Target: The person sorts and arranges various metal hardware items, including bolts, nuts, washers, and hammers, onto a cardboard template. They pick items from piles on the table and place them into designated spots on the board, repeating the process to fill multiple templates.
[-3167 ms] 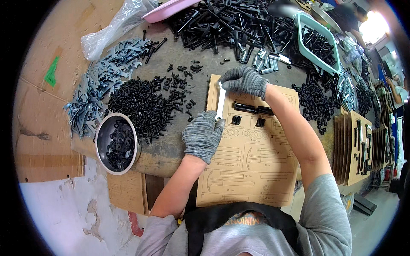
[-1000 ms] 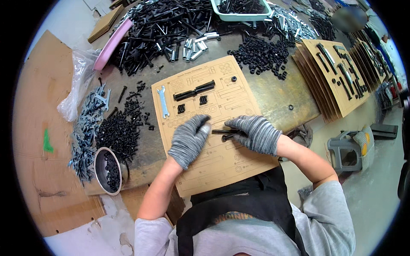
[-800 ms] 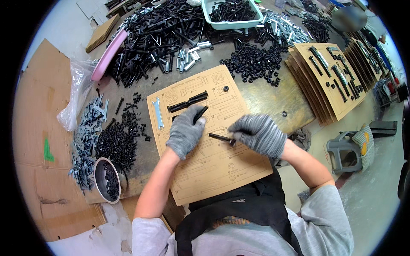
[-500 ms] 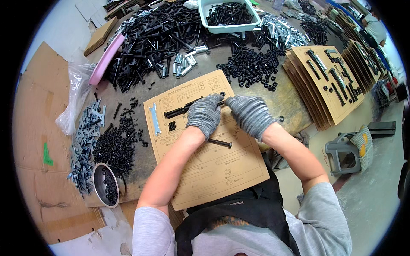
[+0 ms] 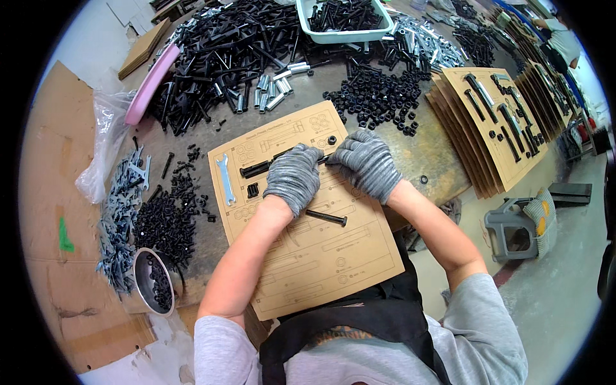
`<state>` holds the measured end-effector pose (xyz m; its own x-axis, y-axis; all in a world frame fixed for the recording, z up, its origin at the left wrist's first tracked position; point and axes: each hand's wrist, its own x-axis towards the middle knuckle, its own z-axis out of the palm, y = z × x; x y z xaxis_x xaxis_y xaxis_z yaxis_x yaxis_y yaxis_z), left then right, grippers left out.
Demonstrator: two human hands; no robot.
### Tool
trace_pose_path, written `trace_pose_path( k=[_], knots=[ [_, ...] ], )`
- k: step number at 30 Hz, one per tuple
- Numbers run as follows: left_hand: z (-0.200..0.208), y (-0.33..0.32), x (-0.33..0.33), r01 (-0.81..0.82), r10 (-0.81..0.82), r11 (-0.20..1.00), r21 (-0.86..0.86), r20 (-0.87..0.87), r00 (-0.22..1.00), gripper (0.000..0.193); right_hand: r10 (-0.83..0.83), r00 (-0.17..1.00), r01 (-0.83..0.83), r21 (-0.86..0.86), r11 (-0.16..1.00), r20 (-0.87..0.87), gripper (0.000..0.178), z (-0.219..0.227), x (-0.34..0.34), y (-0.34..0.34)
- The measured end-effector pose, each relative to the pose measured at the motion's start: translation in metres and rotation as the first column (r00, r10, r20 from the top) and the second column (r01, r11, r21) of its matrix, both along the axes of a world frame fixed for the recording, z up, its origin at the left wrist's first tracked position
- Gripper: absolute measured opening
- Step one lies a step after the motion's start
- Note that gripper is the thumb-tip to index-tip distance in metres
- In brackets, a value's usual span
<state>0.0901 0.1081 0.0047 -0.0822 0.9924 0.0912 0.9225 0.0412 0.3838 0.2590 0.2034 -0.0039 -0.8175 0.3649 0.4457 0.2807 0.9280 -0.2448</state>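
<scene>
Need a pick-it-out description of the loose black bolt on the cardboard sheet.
Start at the tan cardboard template in front of the person. Just below the gloved left hand lies a long black bolt, loose on the sheet. Unlike the black parts near the silver wrench, it lies alone mid-sheet.

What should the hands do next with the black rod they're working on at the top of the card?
Probably press the black rod flat into the cardboard card: left hand and right hand meet over its right end, while a black bolt lies loose below.
</scene>
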Motion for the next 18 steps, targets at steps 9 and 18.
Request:
trace_pose_path(
  k=[9,18],
  knots=[
    [0.001,-0.003,0.001,0.005,-0.007,1.0,0.018,0.073,0.997,0.027,-0.205,0.979,0.178,-0.524,0.833,0.007,0.024,-0.008,0.043,0.008],
    [0.003,-0.002,-0.004,0.034,-0.034,0.999,0.009,0.077,0.996,0.029,-0.196,0.979,0.169,-0.299,0.939,-0.06,0.023,-0.003,0.017,0.0]
  ],
)
